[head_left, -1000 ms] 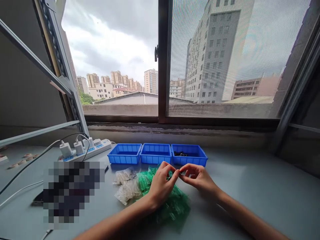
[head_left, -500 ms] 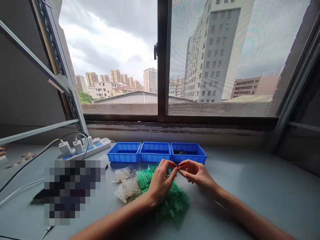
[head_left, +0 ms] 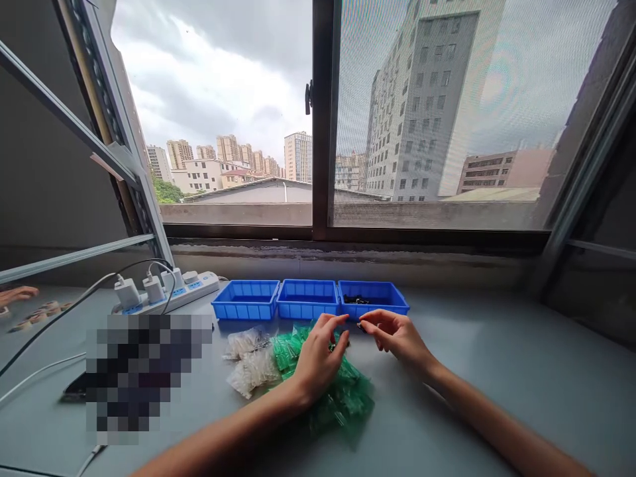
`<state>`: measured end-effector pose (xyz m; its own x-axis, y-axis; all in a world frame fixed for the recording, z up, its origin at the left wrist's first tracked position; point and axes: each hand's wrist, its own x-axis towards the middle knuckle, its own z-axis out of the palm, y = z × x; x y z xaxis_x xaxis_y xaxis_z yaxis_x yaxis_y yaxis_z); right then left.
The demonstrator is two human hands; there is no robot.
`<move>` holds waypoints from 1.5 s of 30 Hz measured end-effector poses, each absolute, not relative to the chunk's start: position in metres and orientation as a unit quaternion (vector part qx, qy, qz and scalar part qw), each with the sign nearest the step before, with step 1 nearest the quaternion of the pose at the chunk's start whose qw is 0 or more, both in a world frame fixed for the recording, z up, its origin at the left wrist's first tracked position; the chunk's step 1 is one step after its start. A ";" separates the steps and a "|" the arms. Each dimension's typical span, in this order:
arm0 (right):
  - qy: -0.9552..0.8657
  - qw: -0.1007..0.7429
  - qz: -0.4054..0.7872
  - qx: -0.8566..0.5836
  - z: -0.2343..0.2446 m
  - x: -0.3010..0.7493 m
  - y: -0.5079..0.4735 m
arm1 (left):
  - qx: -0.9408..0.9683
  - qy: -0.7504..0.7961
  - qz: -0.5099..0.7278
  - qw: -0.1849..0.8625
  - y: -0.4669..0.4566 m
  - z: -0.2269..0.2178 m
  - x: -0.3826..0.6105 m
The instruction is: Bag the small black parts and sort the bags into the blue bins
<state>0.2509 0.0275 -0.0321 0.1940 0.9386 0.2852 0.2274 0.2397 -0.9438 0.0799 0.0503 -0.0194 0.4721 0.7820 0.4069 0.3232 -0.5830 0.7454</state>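
My right hand point(head_left: 397, 336) pinches a small dark part point(head_left: 362, 326) between thumb and fingertips, just in front of the right blue bin. The part is too small to name. My left hand point(head_left: 322, 354) is over the green plastic bags point(head_left: 348, 397), its thumb and forefinger apart with nothing between them; its lower fingers are partly hidden. Clear bags of small pale pieces point(head_left: 253, 372) lie to the left of the green ones. Several small black parts point(head_left: 356, 299) rest inside the right blue bin point(head_left: 397, 306).
Two more blue bins point(head_left: 244, 311) stand in the same row. A power strip point(head_left: 191, 289) with plugs and cables sits at the back left, with a blurred-out dark object point(head_left: 144, 371) before it. Another person's hand point(head_left: 20, 295) shows at the left edge, near small round items point(head_left: 42, 315).
My hands have moved apart from a shared fingertip pinch. The small dark part has gone rightward with my right hand, and my left fingers have spread. Another person's hand has appeared at far left.
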 end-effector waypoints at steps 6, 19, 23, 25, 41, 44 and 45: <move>-0.548 0.568 0.116 -0.604 -0.025 0.267 0.025 | 0.820 0.322 0.387 0.272 0.052 -0.023 0.080; -0.599 0.516 -0.111 -0.602 -0.040 0.286 0.038 | 0.821 0.314 0.391 0.274 0.050 -0.021 0.078; -0.631 0.491 -0.090 -0.594 -0.039 0.285 0.037 | 0.820 0.312 0.395 0.274 0.051 -0.022 0.078; -0.652 0.475 -0.078 -0.586 -0.038 0.284 0.036 | 0.819 0.313 0.396 0.273 0.051 -0.023 0.079; -0.852 0.289 0.052 -0.433 -0.034 0.247 0.013 | 0.806 0.338 0.396 0.281 0.045 -0.014 0.080; -0.845 0.296 0.055 -0.441 -0.033 0.248 0.015 | 0.806 0.338 0.394 0.283 0.044 -0.013 0.080; -0.842 0.298 0.053 -0.447 -0.034 0.249 0.015 | 0.806 0.338 0.395 0.283 0.044 -0.013 0.080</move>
<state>0.2488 0.0151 -0.0336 -0.4235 0.7836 0.4546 0.7206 0.5955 -0.3551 0.0802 0.0444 -0.0134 0.4594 0.7685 0.4454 0.3211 -0.6112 0.7234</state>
